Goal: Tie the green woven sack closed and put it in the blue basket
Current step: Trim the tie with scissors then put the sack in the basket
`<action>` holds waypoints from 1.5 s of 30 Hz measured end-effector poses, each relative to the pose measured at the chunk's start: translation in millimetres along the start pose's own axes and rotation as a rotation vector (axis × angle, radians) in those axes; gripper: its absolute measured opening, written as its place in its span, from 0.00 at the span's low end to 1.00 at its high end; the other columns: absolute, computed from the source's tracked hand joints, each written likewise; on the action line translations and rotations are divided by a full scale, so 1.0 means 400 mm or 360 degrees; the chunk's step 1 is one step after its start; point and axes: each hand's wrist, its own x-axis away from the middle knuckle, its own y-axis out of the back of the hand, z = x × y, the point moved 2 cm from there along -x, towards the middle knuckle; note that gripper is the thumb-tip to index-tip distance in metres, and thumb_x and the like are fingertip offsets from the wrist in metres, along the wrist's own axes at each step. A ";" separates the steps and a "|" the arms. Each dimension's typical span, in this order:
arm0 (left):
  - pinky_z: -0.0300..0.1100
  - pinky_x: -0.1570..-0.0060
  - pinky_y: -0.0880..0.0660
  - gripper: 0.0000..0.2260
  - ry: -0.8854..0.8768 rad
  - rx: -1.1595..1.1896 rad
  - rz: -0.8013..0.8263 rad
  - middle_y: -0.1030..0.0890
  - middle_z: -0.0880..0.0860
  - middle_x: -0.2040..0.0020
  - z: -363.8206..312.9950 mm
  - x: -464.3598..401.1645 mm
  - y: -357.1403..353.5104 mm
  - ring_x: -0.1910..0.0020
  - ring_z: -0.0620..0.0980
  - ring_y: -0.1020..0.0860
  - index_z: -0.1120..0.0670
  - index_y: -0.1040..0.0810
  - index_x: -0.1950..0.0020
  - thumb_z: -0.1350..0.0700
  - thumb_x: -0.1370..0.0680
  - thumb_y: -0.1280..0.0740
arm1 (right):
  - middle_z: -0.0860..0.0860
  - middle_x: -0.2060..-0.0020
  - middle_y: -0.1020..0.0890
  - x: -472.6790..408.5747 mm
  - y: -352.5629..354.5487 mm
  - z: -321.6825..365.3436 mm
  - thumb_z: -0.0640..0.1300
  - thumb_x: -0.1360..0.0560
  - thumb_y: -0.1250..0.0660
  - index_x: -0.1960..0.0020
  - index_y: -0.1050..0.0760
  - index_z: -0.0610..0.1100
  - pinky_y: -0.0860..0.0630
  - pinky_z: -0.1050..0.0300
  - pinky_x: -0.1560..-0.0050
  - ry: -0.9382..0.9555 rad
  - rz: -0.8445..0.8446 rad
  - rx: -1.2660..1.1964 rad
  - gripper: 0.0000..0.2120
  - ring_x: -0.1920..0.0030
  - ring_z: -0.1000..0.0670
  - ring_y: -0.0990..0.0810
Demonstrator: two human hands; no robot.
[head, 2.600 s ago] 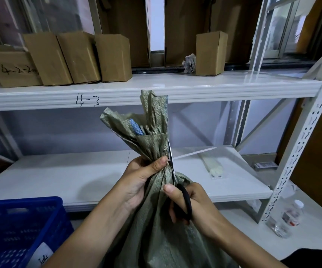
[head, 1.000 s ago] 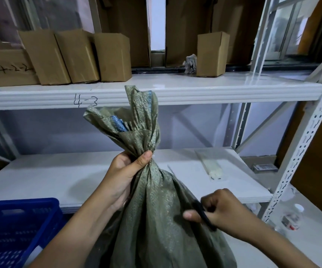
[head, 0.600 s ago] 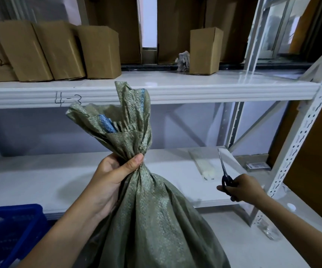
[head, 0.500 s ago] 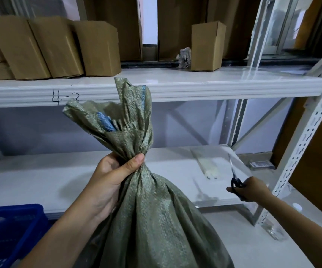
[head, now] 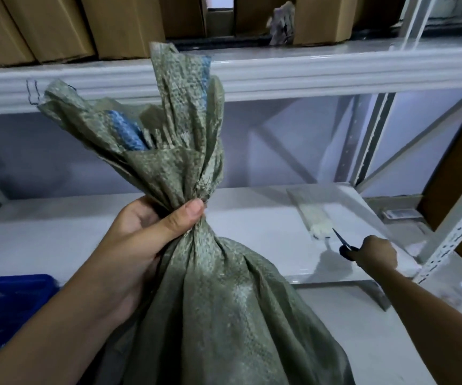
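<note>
Sack stands upright, long axis vertical, gathered neck up, flared mouth fanning above the left hand and leaning slightly left. Blue weave shows inside the folds of the mouth.

Left hand grips the neck, thumb wrapped across the front, fingers hidden behind the fabric. Forearm comes in from lower left, angled up. Sack body bulges out below that hand and runs off the bottom edge, so its base is out of view. Whether a tie is on the neck: can't tell, thumb covers that spot.

Right hand is well apart to the right of the sack, arm stretched out over the lower shelf. It holds scissors, fingers curled round the dark handles, blades pointing up-left toward a pale flat packet lying on the shelf. Blade tip sits just at the packet's near end; contact unclear.

Basket is down-left of the left hand, under the forearm, cut off by the frame edge.

Boxes on the upper shelf, above both hands, tops cropped.
</note>
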 end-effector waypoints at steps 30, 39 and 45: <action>0.38 0.65 0.21 0.29 -0.0008 0.0003 0.0157 0.16 0.58 0.59 0.003 0.019 0.020 0.61 0.51 0.16 0.61 0.19 0.53 0.47 0.48 0.19 | 0.38 0.61 0.20 -0.074 0.073 0.076 0.44 0.26 0.36 0.67 0.30 0.39 0.29 0.56 0.62 0.0244 -0.0093 0.0161 0.13 0.58 0.39 0.21; 0.33 0.54 0.25 0.20 -0.0032 -0.0225 0.0418 0.15 0.51 0.51 -0.006 0.072 0.019 0.50 0.46 0.19 0.60 0.23 0.42 0.57 0.32 0.29 | 0.47 0.66 0.15 0.222 0.277 0.229 0.43 0.29 0.31 0.61 0.22 0.46 0.18 0.48 0.57 0.0857 -0.0041 -0.0061 0.03 0.67 0.48 0.16; 0.31 0.52 0.25 0.17 -0.0156 -0.0376 0.0303 0.15 0.48 0.52 0.015 0.089 0.042 0.50 0.43 0.19 0.56 0.22 0.46 0.55 0.34 0.28 | 0.51 0.63 0.17 0.500 0.350 0.289 0.42 0.27 0.31 0.57 0.20 0.45 0.21 0.58 0.72 0.1158 0.0177 -0.0550 0.01 0.69 0.54 0.18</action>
